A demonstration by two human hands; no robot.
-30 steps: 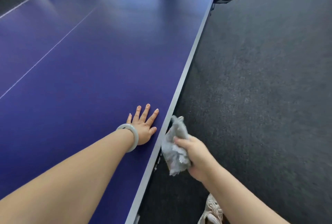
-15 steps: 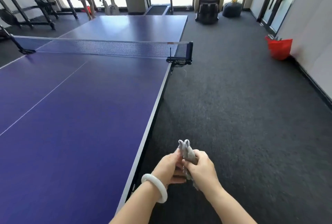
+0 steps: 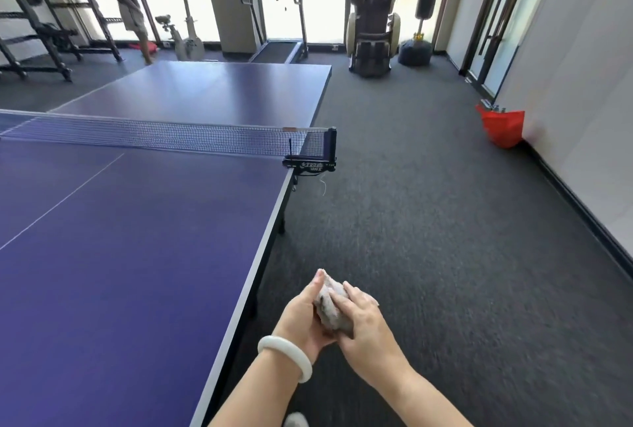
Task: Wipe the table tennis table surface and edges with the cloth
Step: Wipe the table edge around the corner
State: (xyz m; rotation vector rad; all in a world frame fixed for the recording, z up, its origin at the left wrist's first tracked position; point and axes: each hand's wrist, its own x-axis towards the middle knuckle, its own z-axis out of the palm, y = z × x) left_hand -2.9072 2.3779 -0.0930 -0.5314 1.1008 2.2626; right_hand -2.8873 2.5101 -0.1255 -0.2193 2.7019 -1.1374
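1. Out past the worktop's right side, above the carpet (image 3: 428, 238), the grey cloth (image 3: 334, 306) is sitting bunched into a wad between both palms, touching no part of the table.
2. The left hand (image 3: 301, 317) is cupping the wad from its left side, with its fingers running up along it. The right hand (image 3: 363, 327) is wrapping its fingers over the top. Both are grasping the cloth, probably gathering it into a fresh pad rather than wiping.
3. A pale bangle (image 3: 284, 356) is riding on the left wrist, near the table's side.
4. The blue worktop (image 3: 120, 272) is stretching away on the left. Its grey edge (image 3: 253, 276) is running just beside the hands, so that strip looks like the handiest place for the next stroke.
5. The net (image 3: 154, 134) is spanning the middle, and its clamp (image 3: 310, 164) is jutting over that same edge, where the cloth will be needing to work around it.
6. Farther off, a red bag (image 3: 501, 127) is leaning by the wall.
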